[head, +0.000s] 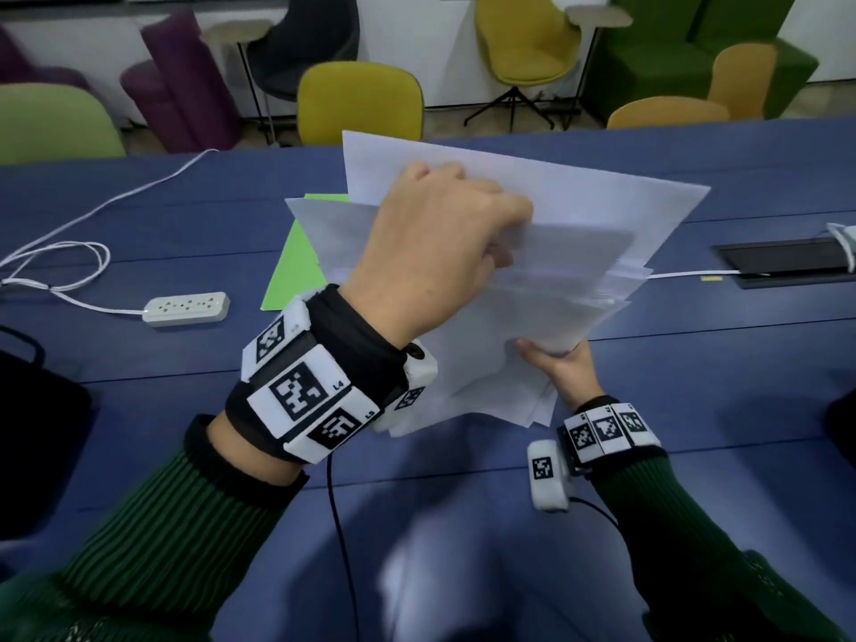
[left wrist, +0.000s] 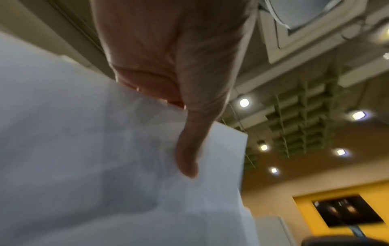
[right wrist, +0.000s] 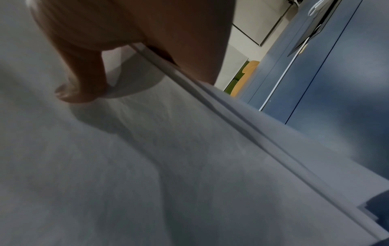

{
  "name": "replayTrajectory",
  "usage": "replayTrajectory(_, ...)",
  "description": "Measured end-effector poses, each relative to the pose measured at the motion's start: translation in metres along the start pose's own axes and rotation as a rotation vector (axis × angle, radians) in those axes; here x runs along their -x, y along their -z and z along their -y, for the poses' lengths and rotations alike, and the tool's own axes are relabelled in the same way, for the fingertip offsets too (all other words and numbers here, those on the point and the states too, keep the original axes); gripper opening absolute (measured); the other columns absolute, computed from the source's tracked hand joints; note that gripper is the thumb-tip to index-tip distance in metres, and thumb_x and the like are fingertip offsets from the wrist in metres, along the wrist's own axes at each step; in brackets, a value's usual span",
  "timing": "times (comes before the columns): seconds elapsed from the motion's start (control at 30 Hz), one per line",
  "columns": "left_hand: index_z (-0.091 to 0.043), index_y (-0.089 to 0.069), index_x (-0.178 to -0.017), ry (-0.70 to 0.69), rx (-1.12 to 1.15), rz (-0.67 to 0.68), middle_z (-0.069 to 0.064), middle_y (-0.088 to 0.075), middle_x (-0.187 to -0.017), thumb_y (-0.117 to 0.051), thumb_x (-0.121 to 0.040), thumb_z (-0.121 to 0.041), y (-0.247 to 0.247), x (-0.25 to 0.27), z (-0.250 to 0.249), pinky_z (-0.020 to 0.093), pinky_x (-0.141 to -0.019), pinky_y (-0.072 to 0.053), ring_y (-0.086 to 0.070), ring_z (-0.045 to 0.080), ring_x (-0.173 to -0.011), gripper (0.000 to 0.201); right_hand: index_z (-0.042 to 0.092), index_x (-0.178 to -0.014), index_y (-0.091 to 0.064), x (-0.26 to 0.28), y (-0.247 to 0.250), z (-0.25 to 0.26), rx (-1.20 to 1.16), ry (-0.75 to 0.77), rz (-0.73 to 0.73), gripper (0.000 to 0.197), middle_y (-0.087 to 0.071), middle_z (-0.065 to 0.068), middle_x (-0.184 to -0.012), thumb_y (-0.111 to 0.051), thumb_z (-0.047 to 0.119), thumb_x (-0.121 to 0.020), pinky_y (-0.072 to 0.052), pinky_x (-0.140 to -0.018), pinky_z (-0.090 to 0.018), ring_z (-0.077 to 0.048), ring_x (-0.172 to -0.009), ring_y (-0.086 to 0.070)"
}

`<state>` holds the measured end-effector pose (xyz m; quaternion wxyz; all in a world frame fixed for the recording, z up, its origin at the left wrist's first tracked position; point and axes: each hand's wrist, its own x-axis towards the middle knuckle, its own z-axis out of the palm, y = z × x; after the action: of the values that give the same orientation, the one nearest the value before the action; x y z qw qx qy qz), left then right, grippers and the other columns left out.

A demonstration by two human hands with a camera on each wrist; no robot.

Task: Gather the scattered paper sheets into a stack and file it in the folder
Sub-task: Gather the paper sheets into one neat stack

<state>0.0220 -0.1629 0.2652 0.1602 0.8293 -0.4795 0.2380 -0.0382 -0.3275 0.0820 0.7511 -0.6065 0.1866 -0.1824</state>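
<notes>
Closest in, the left hand (head: 431,252) is raised over the blue tabletop (head: 139,373), its fingers curled over the upper edge of a loose stack of white paper sheets (head: 546,252); the left wrist view shows the thumb (left wrist: 189,149) laid flat against the face of the stack (left wrist: 105,166). The sheets are held up off the tabletop, fanned and uneven, their corners not lined up.

Further left on the tabletop a white power strip (head: 186,308) lies at the end of a white cable (head: 60,257) that loops away to the edge. Behind the stack, a green folder (head: 296,266) lies flat, partly hidden by the paper.

To the right, the right hand (head: 563,368) clamps the lower corner of the same stack, thumb on top and fingers beneath; its wrist view shows the thumb (right wrist: 82,79) pressing the sheets (right wrist: 147,166). Far right, a dark recessed socket panel (head: 783,266) sits in the tabletop.
</notes>
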Motion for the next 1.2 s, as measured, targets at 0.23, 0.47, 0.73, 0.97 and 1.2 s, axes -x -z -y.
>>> replayTrajectory(0.23,-0.018,-0.065,-0.091,-0.096,-0.079,0.226,0.001,-0.065,-0.096,-0.061,-0.082,-0.012,-0.027,-0.008,-0.012,0.031,-0.069,-0.026,-0.051,0.026,-0.095,0.012,0.015,-0.080,-0.064,0.006,-0.005,0.008,-0.067,0.015,0.042,0.078,-0.072,0.014,-0.068,-0.089,0.053,-0.016,-0.053,-0.062,-0.013,0.003,-0.068,-0.067)
replayTrajectory(0.47,-0.014,-0.041,-0.132,-0.134,-0.160,-0.067,0.007,-0.057,-0.125,-0.053,-0.075,-0.045,-0.063,0.000,-0.011,0.040,-0.092,-0.025,-0.035,0.022,-0.110,0.066,0.019,-0.083,-0.059,0.006,-0.005,0.009,-0.023,0.033,0.045,0.038,-0.070,0.020,-0.064,-0.075,-0.001,-0.055,-0.050,-0.061,-0.010,0.009,-0.065,-0.064)
replayTrajectory(0.73,-0.004,-0.052,-0.130,-0.194,-0.102,-0.039,0.013,-0.058,-0.128,-0.043,-0.087,-0.026,-0.080,0.016,-0.014,0.041,-0.106,-0.023,-0.053,0.028,-0.120,0.049,0.018,-0.077,-0.057,0.004,-0.003,0.005,0.013,0.052,0.004,0.040,-0.068,0.020,-0.058,-0.063,-0.021,-0.072,-0.049,-0.058,-0.008,0.010,-0.060,-0.062)
replayTrajectory(0.97,0.000,-0.047,-0.133,-0.211,-0.081,-0.051,0.021,-0.047,-0.139,-0.041,-0.086,-0.020,-0.078,0.018,-0.014,0.039,-0.110,-0.018,-0.045,0.034,-0.130,0.052,0.014,-0.074,-0.062,0.004,0.001,-0.002,-0.004,0.063,-0.004,0.032,-0.070,0.015,-0.060,-0.067,-0.017,-0.068,-0.052,-0.059,-0.013,0.005,-0.061,-0.064)
replayTrajectory(1.2,0.000,-0.034,-0.141,-0.183,-0.098,-0.006,0.022,-0.033,-0.148,-0.052,-0.085,-0.025,-0.080,0.029,-0.014,0.035,-0.116,-0.005,-0.027,0.033,-0.140,0.064,0.014,-0.075,-0.066,0.002,0.004,-0.005,-0.037,0.076,-0.016,0.027,-0.071,0.013,-0.063,-0.069,-0.011,-0.066,-0.052,-0.061,-0.013,0.004,-0.062,-0.064)
